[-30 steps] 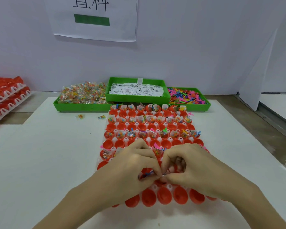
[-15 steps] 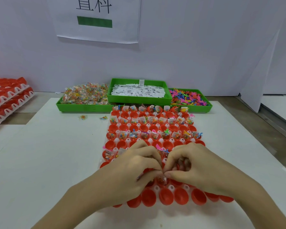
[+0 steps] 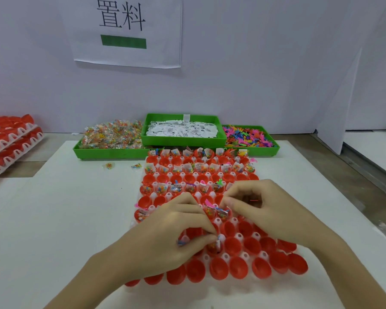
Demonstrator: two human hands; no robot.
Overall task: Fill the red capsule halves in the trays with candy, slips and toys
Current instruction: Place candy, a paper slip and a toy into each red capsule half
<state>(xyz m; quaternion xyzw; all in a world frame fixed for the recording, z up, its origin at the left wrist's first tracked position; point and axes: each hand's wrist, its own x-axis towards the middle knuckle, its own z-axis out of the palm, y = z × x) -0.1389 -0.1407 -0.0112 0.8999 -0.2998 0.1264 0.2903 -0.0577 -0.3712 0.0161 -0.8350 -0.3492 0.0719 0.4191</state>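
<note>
A white tray (image 3: pixel 153 207) in the middle of the table holds rows of red capsule halves (image 3: pixel 218 267). Several far rows carry candy packets, slips and toys, while the nearest rows are bare. My left hand (image 3: pixel 174 239) is curled over the near middle rows and grips a small blue toy (image 3: pixel 181 243). Its fingertips pinch at a filled capsule half (image 3: pixel 215 246). My right hand (image 3: pixel 267 210) hovers over the tray's right side with its fingers curled round small items. Only a thin red bit (image 3: pixel 252 200) of them shows.
Three green bins stand behind the tray: candy packets (image 3: pixel 112 137), white slips (image 3: pixel 183 130) and coloured toys (image 3: pixel 247 137). Two loose candy packets (image 3: pixel 108 166) lie on the table. Stacked trays of red halves (image 3: pixel 9 139) sit at the far left. A white wall rises behind the bins.
My hands, which were pinching together over one capsule, have come apart. The right hand moved up and right over farther rows. The left hand stayed low over the near rows.
</note>
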